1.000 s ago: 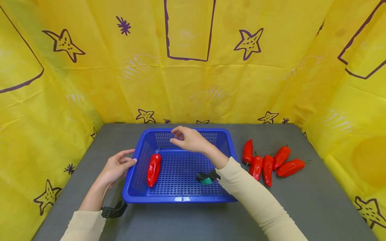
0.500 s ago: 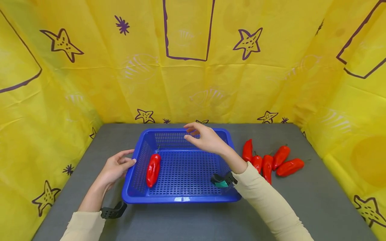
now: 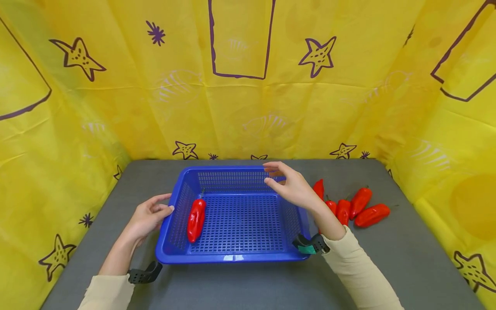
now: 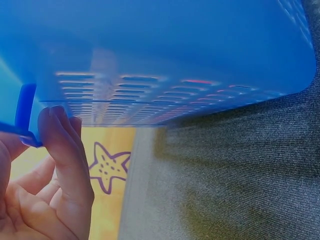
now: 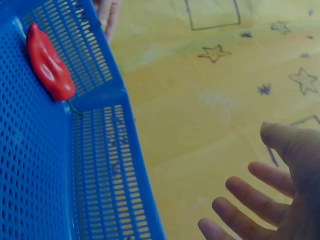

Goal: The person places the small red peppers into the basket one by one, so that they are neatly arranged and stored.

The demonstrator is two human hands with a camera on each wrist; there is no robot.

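My left hand (image 3: pixel 149 216) pinches the left rim of a blue plastic basket (image 3: pixel 232 258), thumb over the edge. In the left wrist view its fingers (image 4: pixel 65 140) press the outside of the perforated wall. One red pepper (image 3: pixel 196 220) lies inside the basket along the left wall, its stem pointing away from me. Above the basket's back right corner hovers my right hand (image 3: pixel 292 187), holding nothing. Its fingers are spread and relaxed in the right wrist view. Several more red peppers (image 3: pixel 372 215) lie on the table right of the basket, some partly hidden by my right forearm.
The dark grey table (image 3: pixel 232 288) runs back to a yellow cloth (image 3: pixel 248 116) printed with starfish, which also hangs on both sides. I wear a black strap (image 3: pixel 145 273) on the left wrist and another strap (image 3: pixel 310 244) on the right.
My right hand has moved right across the basket, from above its middle to its back right corner, still holding nothing. The left hand stays on the rim, and the pepper inside has not moved.
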